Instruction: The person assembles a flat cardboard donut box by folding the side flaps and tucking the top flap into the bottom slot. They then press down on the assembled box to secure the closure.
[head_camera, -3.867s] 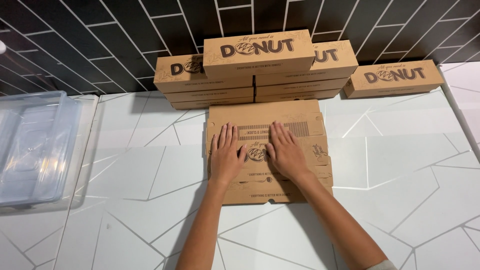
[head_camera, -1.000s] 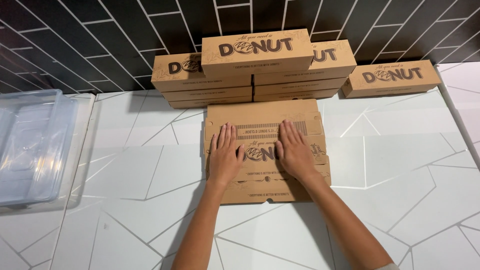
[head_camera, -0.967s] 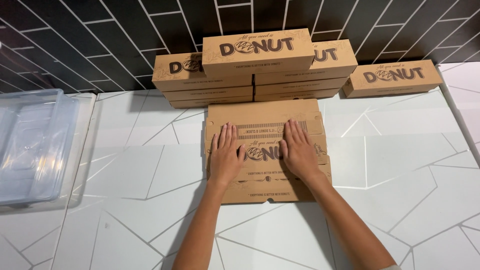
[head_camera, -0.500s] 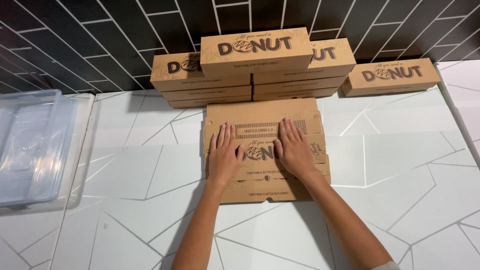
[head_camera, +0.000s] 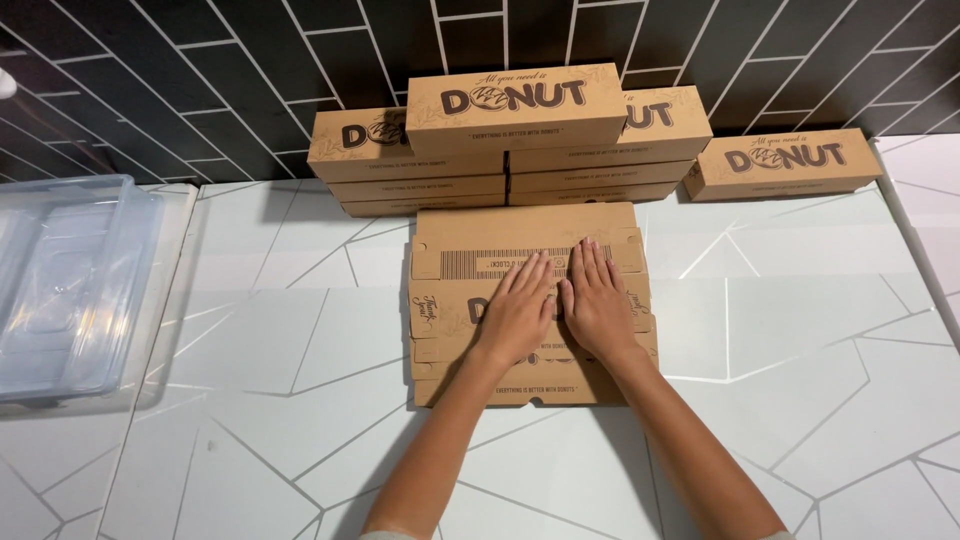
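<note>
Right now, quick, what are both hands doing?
Left hand: open, flat on the unfolded cardboard box, holding nothing.
Right hand: open, flat on the same box, holding nothing.

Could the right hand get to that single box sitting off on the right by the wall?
Probably yes: the right hand rests flat on the flat cardboard, and only bare countertop lies between it and the lone box.

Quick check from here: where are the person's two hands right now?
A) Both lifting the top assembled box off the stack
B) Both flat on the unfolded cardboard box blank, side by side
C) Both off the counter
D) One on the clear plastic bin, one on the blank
B: the left hand and right hand lie palm-down, side by side, on the flat cardboard box blank on the counter.
</note>
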